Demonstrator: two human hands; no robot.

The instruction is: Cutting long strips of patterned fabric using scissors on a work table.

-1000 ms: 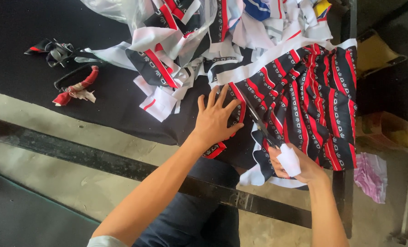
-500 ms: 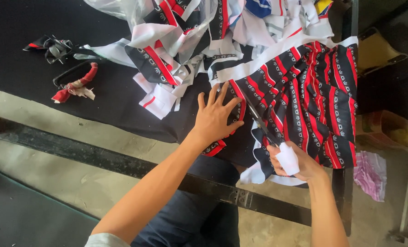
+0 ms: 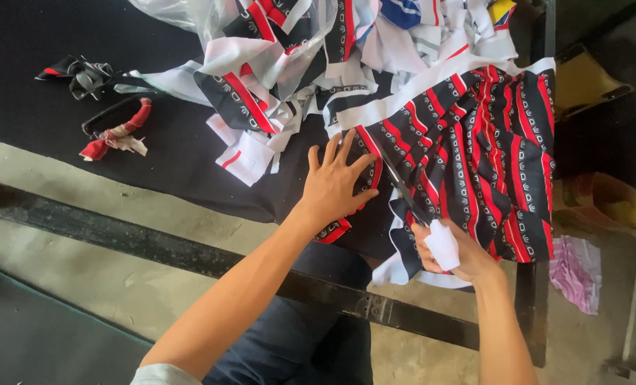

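My left hand (image 3: 336, 184) lies flat with fingers spread on the edge of a black, red and white striped printed fabric (image 3: 489, 142), pressing it onto the black table (image 3: 39, 135). My right hand (image 3: 452, 251) grips a pair of scissors (image 3: 407, 198) by a white-wrapped handle. The dark blades point up and to the left into the fabric, just right of my left fingers. The fabric's lower edge hangs over the table front near my right hand.
A heap of cut fabric strips and clear plastic (image 3: 296, 64) covers the table's back. Small scraps (image 3: 114, 135) lie at the left. A metal bar (image 3: 161, 246) runs below the table. A pink cloth (image 3: 576, 274) and cardboard box (image 3: 607, 203) sit on the floor, right.
The scissors have advanced a little further up into the striped fabric. My left hand stays flat on the cloth, shifted slightly.
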